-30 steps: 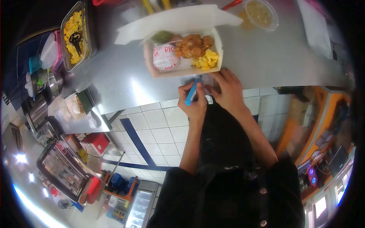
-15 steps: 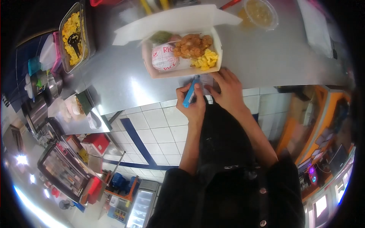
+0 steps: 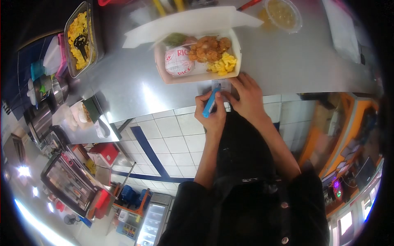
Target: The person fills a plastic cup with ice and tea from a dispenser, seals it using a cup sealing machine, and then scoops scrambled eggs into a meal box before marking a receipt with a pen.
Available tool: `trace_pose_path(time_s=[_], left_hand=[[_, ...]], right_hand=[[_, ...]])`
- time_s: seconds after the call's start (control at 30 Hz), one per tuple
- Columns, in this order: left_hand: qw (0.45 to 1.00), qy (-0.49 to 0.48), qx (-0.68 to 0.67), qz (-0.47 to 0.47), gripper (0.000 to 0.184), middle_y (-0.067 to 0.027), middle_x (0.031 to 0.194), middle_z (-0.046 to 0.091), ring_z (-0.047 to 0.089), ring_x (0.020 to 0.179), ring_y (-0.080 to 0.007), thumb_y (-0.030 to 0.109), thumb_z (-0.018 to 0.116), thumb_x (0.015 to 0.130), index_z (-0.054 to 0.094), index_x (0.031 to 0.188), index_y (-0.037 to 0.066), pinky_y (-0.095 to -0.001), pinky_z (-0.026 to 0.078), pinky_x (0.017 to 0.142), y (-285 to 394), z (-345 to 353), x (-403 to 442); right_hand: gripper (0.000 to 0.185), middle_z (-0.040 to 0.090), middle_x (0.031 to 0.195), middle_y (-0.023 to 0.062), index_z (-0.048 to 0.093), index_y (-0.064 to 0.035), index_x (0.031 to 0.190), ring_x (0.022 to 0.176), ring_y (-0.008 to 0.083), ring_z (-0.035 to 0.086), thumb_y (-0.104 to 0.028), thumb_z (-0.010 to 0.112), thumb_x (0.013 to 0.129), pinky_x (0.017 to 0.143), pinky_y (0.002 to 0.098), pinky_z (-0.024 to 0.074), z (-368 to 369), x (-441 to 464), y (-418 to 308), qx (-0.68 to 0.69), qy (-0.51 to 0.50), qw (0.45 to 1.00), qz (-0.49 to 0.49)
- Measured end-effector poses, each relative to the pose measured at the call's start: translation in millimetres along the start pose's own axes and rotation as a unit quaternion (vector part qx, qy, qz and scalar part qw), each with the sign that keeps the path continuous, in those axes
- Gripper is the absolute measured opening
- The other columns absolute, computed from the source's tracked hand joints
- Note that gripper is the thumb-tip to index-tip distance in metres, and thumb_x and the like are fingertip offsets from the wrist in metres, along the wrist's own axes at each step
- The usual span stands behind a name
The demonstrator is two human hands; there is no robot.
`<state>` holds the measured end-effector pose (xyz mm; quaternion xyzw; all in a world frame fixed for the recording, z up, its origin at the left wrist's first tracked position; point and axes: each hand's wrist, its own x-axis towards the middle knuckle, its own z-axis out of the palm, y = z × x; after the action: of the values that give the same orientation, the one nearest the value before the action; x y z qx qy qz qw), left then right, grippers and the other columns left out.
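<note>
My left hand (image 3: 211, 111) is closed round a blue marker (image 3: 211, 103), its tip up at a small printed paper (image 3: 222, 85) on the metal counter's near edge. Fingers spread, my right hand (image 3: 247, 97) lies flat at the paper's right side, fingertips near the box. Just beyond stands an open paper box (image 3: 197, 79) with a wrapped rice pack (image 3: 179, 61) on the left, fried chicken (image 3: 208, 49) in the middle, yellow scrambled food (image 3: 223, 64) at the right and something green (image 3: 175, 39) at the back left.
A basket (image 3: 95, 49) of yellow food with a black spoon (image 3: 81, 46) stands at the back left. At the back right are a round lidded tub (image 3: 282, 15), a red pen (image 3: 248, 4) and white plastic bags (image 3: 342, 30). The metal counter (image 3: 131, 82) ends close to my body.
My left hand has shifted slightly right with the blue marker after a small move left. My right hand stays at the paper. The box has not visibly moved on the counter.
</note>
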<state>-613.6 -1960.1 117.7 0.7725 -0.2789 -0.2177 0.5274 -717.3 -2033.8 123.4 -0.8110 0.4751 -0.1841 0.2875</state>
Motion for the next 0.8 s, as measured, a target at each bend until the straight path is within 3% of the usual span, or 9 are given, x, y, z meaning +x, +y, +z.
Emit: trace_pose_path(time_s=[0.33, 0.5, 0.7, 0.8], left_hand=[[1.0, -0.002, 0.004, 0.011, 0.022, -0.0065, 0.075, 0.066, 0.056, 0.062, -0.0069, 0.014, 0.075, 0.087, 0.06, 0.091, -0.001, -0.0217, 0.047, 0.057, -6.1, -0.4, -0.3], [0.999, 0.006, 0.049, -0.01, 0.025, -0.007, 0.075, 0.065, 0.058, 0.068, -0.0091, 0.017, 0.073, 0.09, 0.057, 0.089, -0.002, -0.0232, 0.048, 0.063, 1.2, -6.8, 4.9], [0.999, 0.032, 0.033, -0.003, 0.025, -0.0103, 0.078, 0.068, 0.061, 0.066, -0.0109, 0.017, 0.075, 0.087, 0.059, 0.09, -0.001, -0.0248, 0.051, 0.062, -7.0, -10.5, 5.4], [0.999, 0.0, 0.038, -0.017, 0.025, -0.0081, 0.078, 0.065, 0.059, 0.071, -0.0103, 0.017, 0.073, 0.09, 0.058, 0.09, -0.003, -0.0245, 0.049, 0.066, 0.6, -8.6, -1.7]], right_hand=[[0.042, 0.06, 0.101, 0.0112, 0.06, -0.0069, 0.111, 0.099, 0.0311, 0.059, -0.02, 0.078, 0.076, 0.08, 0.0434, 0.0487, -0.4, 0.4, 0.3, 0.007, -0.012, 1.0, 0.009], [0.042, 0.06, 0.102, 0.011, 0.06, -0.0071, 0.112, 0.1, 0.0306, 0.059, -0.019, 0.078, 0.076, 0.082, 0.043, 0.0489, 0.1, 0.6, 0.2, 0.005, 0.0, 1.0, 0.001], [0.042, 0.06, 0.1, 0.0107, 0.06, -0.0071, 0.112, 0.098, 0.0304, 0.059, -0.02, 0.077, 0.076, 0.081, 0.0432, 0.0487, 0.4, 0.5, 0.0, 0.012, 0.001, 1.0, 0.004], [0.042, 0.06, 0.1, 0.0106, 0.06, -0.0072, 0.112, 0.098, 0.0305, 0.059, -0.02, 0.077, 0.076, 0.081, 0.0436, 0.0487, -1.0, 0.3, -0.9, 0.009, -0.016, 1.0, 0.013]])
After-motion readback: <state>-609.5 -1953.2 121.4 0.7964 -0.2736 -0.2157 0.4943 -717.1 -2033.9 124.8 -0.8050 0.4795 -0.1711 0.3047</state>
